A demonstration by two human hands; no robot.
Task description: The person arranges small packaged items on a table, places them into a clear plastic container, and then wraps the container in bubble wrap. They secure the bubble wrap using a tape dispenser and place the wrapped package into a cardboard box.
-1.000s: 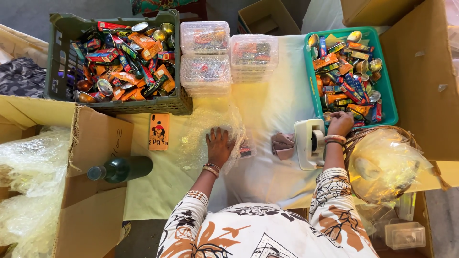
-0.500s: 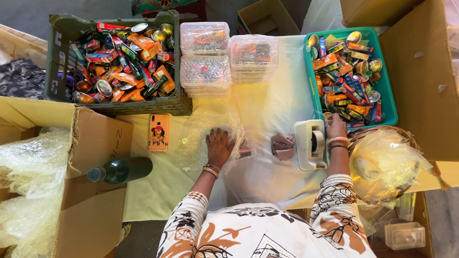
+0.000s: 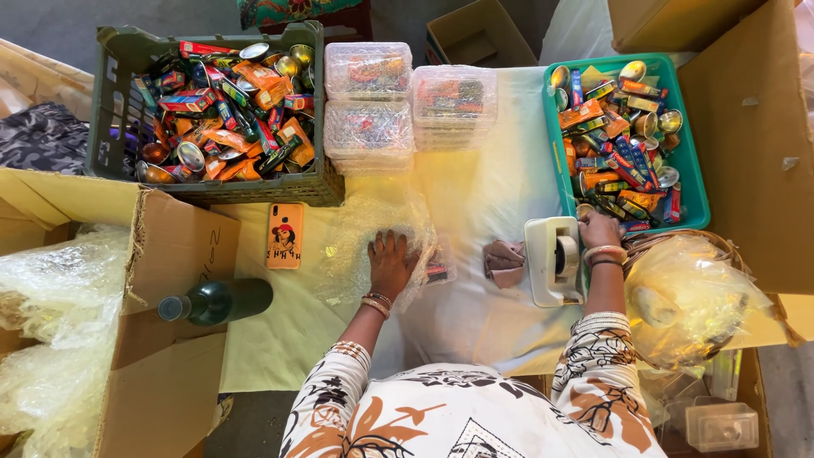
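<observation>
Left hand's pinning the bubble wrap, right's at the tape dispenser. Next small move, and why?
Probably pull a strip off the tape dispenser: the right hand rests at its far end, while the left hand presses the bubble wrap flat over a small package.

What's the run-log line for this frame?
left hand: flat on bubble wrap | right hand: on tape dispenser | teal crate: beside right hand

White sleeves (image 3: 339,382) with brown-black floral print — bangles (image 3: 604,254) at both wrists
</observation>
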